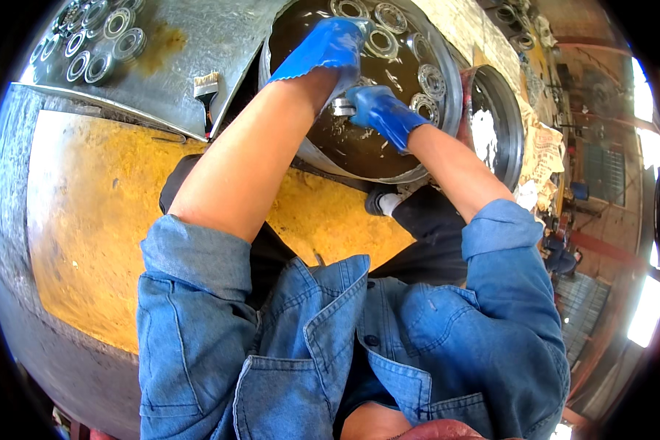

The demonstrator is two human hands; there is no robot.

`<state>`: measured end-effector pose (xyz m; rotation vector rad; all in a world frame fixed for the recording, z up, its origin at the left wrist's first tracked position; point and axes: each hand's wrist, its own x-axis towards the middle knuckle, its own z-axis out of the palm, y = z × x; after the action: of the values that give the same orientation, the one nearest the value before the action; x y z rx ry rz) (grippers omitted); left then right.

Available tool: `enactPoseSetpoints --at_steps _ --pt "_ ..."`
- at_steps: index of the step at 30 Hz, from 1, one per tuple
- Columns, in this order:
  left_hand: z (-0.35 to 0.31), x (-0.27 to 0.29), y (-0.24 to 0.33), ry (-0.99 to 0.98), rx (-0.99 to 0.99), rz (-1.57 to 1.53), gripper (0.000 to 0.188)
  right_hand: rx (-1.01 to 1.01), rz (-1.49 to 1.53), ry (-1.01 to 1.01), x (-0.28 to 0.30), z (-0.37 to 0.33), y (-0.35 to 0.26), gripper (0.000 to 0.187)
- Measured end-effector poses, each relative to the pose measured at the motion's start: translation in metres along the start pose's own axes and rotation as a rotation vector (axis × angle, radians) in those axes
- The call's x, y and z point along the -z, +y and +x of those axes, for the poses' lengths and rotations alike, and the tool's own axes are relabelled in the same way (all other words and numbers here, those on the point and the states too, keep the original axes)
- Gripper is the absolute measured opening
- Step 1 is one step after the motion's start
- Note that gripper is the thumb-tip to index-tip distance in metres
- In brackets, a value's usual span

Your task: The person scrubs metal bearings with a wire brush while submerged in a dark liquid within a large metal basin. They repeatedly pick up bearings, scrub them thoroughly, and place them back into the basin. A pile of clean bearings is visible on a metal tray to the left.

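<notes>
Both my hands wear blue rubber gloves and reach over a round metal tub (455, 88) of murky brown liquid. My right hand (381, 111) is closed on a ball bearing (342, 108), whose shiny edge shows at its fingertips. My left hand (334, 51) is farther away, beside several ball bearings (382, 42) at the tub's far side. Its fingers are turned away from view, so whether it grips anything is hidden. More bearings (431, 82) lie in the liquid along the right wall.
Left of the tub, a metal tray (220, 37) bears several bearings (88, 44) and a paintbrush (206, 92) near its corner. A second round container (517, 132) stands to the right, next to a crumpled sack (544, 154). A worn yellow panel (95, 220) lies below the tray.
</notes>
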<state>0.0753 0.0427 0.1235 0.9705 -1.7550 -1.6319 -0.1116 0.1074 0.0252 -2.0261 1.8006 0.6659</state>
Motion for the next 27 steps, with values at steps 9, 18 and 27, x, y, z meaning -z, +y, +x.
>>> enactPoseSetpoints --at_steps 9,18,27 --pt "0.008 -0.015 0.019 -0.086 0.147 -0.08 0.05 -0.123 0.159 -0.046 -0.003 -0.015 0.02 0.033" --pt "0.039 -0.013 -0.054 -0.026 -0.131 0.217 0.045 -0.443 0.528 -0.096 0.007 -0.017 0.01 0.03" --pt "0.021 -0.011 -0.031 -0.012 0.035 -0.182 0.043 -0.205 0.167 -0.135 0.01 -0.001 0.01 0.031"
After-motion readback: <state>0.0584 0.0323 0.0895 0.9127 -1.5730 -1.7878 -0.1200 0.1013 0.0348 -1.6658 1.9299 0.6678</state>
